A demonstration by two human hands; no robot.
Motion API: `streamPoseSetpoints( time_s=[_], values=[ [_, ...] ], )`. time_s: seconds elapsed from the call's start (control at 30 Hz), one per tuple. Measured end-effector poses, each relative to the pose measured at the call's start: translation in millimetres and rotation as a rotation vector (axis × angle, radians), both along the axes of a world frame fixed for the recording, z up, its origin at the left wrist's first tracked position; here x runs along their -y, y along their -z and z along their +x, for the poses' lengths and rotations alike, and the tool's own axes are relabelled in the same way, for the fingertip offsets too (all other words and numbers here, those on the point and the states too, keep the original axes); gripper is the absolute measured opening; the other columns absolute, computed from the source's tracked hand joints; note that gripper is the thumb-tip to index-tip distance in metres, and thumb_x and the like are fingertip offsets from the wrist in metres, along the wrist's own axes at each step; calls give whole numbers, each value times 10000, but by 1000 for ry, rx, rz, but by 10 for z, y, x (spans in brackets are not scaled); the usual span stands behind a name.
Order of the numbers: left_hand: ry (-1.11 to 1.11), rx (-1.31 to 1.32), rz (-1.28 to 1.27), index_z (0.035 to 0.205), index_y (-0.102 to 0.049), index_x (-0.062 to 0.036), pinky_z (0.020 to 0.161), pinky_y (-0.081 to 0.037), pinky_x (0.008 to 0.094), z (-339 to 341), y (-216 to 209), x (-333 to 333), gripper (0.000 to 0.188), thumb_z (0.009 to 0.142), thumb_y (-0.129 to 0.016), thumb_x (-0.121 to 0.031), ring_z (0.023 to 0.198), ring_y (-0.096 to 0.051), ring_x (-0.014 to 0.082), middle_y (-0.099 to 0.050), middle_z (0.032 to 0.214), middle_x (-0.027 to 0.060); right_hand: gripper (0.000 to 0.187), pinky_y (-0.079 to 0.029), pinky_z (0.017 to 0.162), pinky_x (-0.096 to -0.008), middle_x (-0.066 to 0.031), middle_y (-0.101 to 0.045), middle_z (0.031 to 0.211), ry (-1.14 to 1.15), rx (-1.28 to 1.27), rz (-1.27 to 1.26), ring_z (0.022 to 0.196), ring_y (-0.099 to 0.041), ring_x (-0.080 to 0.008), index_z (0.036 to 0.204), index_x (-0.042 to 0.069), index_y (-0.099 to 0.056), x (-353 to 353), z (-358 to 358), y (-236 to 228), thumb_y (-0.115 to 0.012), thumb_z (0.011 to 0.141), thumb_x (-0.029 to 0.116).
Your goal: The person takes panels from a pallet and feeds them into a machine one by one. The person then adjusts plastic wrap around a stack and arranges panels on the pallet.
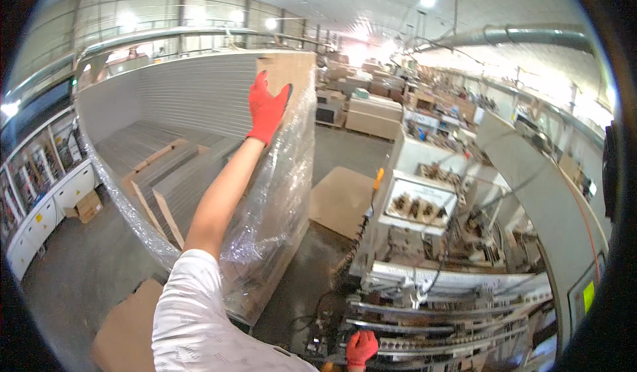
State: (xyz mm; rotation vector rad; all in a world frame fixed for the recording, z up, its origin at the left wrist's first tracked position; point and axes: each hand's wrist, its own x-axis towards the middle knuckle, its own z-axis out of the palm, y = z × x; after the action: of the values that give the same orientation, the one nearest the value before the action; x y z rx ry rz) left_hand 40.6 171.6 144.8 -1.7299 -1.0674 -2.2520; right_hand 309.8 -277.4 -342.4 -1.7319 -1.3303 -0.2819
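Observation:
My left hand (268, 110), in a red glove with dark fingertips, reaches up to the corner of a tall stack wrapped in clear film. Its thumb and fingers are spread against a brown cardboard piece (292, 67) at the top of that corner. Crumpled stretch film (265, 219) hangs down the stack's side below my forearm. Grey boards (199, 97) with thin parallel edges fill the wrapped stack. Low at the bottom edge, my right hand (361, 349), also red-gloved, is curled beside the machine's metal rails (424, 329). Whatever its fingers hold, if anything, is hidden.
A machine (418, 206) with an open mechanism stands to the right, with a curved light panel (537, 180) beyond it. Cardboard sheets (342, 199) lie on the floor near the stack. White cabinets (53, 209) and a small carton (86, 206) are at the left.

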Motion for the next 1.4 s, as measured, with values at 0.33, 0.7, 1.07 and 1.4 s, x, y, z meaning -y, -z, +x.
streamPoseSetpoints(
  time_s=[0.33, 0.7, 1.07, 1.4],
  values=[
    [-419, 79, -395, 1406, -453, -262, 1004, -279, 543, -328, -867, -976, 840, 695, -766, -582, 1229, -356, 426, -317, 1416, 264, 137, -430, 500, -474, -145, -526, 690, 52, 174, 38, 597, -538, -355, 753, 98, -578, 15, -17, -23, -630, 861, 164],
    [-699, -725, 2, 1081, -693, -254, 1072, -181, 718, -725, -1023, -730, 259, 822, -701, -269, 1207, -525, 266, -637, 1185, -20, 120, -419, 526, -485, -172, -508, 726, 38, 69, -12, 618, -512, -403, 794, 77, -590, 43, -30, 16, -623, 865, 168],
    [-389, -1248, 156, 1323, -590, -181, 1138, -322, 509, -1212, -776, -7, 643, 720, -632, 37, 1153, -603, 239, -637, 1233, 56, 197, -404, 550, -510, -159, -544, 711, 90, -4, -55, 664, -553, -412, 670, 60, -535, -77, -66, 24, -623, 802, 177],
    [-248, -1276, 663, 1326, -600, -235, 990, -451, 517, 73, 282, 1487, 522, 808, -583, -176, 1024, -599, 256, -608, 1106, 74, 316, -494, 866, -326, -78, -644, 1051, -292, -806, 252, 938, -626, -168, 1124, 9, -618, -520, -692, -1591, -687, 816, 31]
  ],
)
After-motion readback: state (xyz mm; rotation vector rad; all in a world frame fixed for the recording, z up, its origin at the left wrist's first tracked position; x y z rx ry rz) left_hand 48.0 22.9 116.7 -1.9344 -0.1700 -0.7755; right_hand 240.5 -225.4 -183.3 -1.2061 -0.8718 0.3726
